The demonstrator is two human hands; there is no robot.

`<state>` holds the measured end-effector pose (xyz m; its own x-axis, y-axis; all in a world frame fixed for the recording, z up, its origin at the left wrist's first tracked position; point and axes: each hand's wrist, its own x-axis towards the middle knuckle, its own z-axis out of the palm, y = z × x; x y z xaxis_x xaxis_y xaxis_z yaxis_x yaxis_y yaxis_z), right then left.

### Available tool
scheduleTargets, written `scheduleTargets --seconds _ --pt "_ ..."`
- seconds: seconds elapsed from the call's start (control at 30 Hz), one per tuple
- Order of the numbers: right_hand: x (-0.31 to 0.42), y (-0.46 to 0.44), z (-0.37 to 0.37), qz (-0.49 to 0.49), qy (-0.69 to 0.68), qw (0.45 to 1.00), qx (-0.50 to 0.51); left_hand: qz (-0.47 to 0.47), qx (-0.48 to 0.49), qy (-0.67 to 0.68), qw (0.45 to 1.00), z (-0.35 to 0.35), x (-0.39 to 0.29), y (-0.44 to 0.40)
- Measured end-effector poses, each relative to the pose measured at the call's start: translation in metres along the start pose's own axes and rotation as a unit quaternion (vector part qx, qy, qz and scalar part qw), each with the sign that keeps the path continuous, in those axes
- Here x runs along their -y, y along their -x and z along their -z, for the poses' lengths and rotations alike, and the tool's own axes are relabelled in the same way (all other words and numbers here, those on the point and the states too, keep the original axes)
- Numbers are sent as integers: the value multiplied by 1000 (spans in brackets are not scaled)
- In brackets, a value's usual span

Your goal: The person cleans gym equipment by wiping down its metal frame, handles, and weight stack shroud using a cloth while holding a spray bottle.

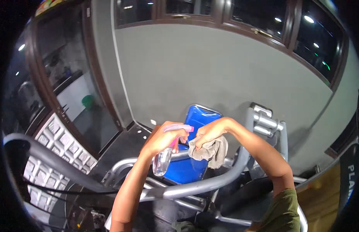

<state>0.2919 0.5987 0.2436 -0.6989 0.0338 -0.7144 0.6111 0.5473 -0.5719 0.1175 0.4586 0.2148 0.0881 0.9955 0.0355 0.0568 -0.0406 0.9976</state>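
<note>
My left hand (164, 140) is wrapped round a spray bottle (162, 161) with a clear body and a pink-and-white trigger head. Its pink nozzle points right, toward my other hand. My right hand (210, 133) grips a crumpled greyish-beige cloth (211, 151), which hangs down below the fingers. Both hands are close together, in front of a blue chair (183, 170) with a shiny backrest. Parts of the chair are hidden behind my hands, the bottle and the cloth.
Grey metal tubing (199, 190) of a gym machine curves across below my hands. Padded rollers (262, 120) stand at the right. Behind are a grey wall (218, 65) and dark-framed windows (260, 19); a glass door (71, 73) is at the left.
</note>
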Motion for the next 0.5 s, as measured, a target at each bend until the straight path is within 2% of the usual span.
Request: scheduleTargets --seconds 0.07,0.27,0.3,0.4,0.5 --pt "38 -13 -7 21 35 999 -11 -16 -17 4 1000 19 -5 33" --pt "101 -89 -34 195 73 978 -1 -82 -85 -22 993 58 -19 128" --pt "121 -90 -46 198 47 979 5 -55 -102 -7 993 60 -27 149" --pt "139 -144 -68 202 5 979 18 -23 -149 -69 986 74 -33 206" --pt "173 -174 -96 166 -17 985 43 1 -210 -85 974 78 -36 267"
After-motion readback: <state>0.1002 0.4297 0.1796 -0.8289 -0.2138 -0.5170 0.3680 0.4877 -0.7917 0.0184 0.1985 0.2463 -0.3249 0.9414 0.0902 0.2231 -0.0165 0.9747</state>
